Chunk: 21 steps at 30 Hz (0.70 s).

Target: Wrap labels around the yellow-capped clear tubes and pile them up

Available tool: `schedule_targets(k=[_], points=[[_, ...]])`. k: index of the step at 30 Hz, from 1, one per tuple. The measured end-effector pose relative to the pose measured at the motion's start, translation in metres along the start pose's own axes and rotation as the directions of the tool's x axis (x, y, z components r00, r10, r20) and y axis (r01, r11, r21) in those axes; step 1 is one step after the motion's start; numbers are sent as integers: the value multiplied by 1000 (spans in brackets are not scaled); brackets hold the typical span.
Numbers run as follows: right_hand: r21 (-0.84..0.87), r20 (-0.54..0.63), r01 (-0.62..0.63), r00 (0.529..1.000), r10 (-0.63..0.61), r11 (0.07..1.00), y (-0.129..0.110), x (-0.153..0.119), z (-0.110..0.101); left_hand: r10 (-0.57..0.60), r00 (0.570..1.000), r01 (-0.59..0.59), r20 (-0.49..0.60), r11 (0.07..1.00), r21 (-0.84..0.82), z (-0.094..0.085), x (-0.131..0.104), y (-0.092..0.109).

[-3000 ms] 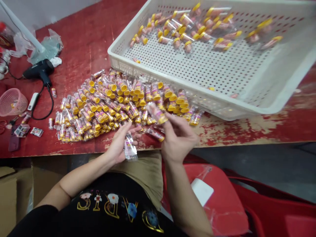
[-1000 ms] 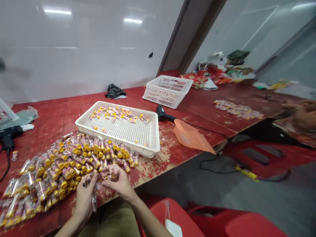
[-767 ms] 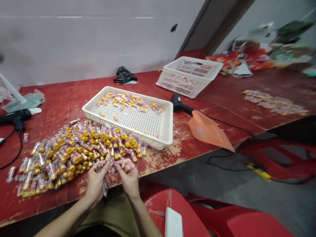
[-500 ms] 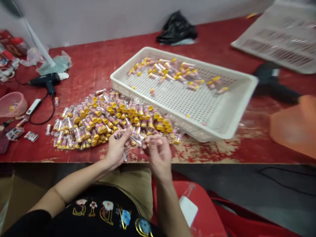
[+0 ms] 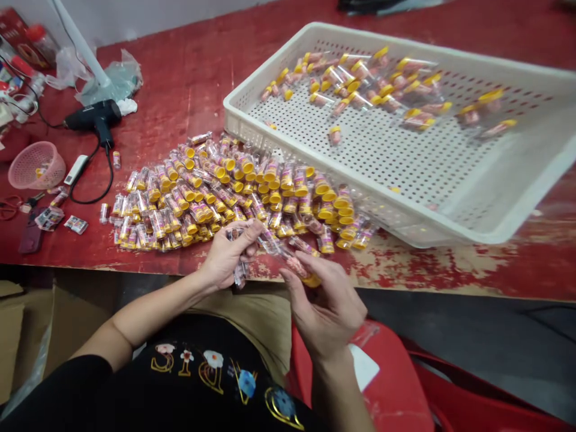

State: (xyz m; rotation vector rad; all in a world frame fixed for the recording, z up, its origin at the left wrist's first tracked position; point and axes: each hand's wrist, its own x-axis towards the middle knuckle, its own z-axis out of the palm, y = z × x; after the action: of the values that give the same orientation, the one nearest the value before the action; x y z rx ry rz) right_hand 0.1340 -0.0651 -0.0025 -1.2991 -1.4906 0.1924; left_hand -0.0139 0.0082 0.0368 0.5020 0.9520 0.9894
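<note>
My left hand (image 5: 229,255) is closed on a bunch of clear printed plastic sleeves (image 5: 240,273). One sleeve (image 5: 270,242) sticks out from its thumb and finger towards the right. Between the thumb and fingers of my right hand (image 5: 330,303) is a small yellow-capped tube (image 5: 299,268) with pink contents, its clear end by the tip of that sleeve. I cannot tell whether the two touch. Just beyond both hands lies a heap of yellow-capped tubes (image 5: 193,198) with purple-printed sleeves on them.
A white perforated tray (image 5: 382,210) holds loose tubes (image 5: 360,78) behind the heap. At the left are a heat gun (image 5: 96,117) with its cord, a pink basket (image 5: 36,167) and a lamp stand (image 5: 83,45). The red table's front edge runs close to my hands.
The view has shifted closer, so the tray and heap appear larger. My right hand has turned, and the tube in it now shows plainly, near the sleeve in my left hand.
</note>
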Motion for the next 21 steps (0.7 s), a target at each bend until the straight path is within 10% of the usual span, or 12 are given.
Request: schedule_targets(k=[21], points=[[243, 23, -241, 970, 243, 939, -14, -13, -17, -84, 982, 47, 166, 975, 216, 7, -31, 0]])
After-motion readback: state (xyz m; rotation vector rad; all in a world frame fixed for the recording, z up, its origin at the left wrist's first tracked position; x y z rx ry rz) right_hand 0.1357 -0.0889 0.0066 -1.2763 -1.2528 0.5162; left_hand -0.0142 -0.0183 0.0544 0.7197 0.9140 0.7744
